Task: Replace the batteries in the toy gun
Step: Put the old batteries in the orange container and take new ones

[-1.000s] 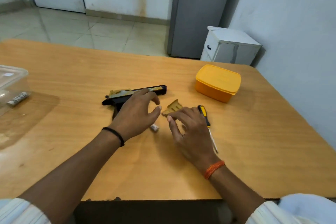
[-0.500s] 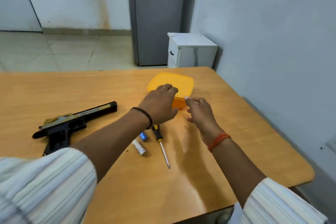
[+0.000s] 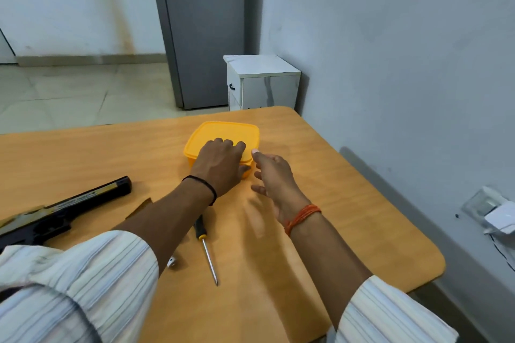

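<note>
Table: wooden top, its rounded far corner close to the grey wall.
Toy gun: black and tan, lying flat at the left, barrel pointing toward the box, well apart from both hands.
Box: yellow plastic, lid on, near the far edge.
Left hand: on the box, fingers curled over the lid and thumb against its near side (a grip around the near edge).
Right hand: just right of the box, fingers apart and loose, holding nothing; whether a fingertip touches the box I cannot tell.
Screwdriver: black and yellow handle, lying below the left wrist.
Battery: only a white end shows beside the left sleeve.
</note>
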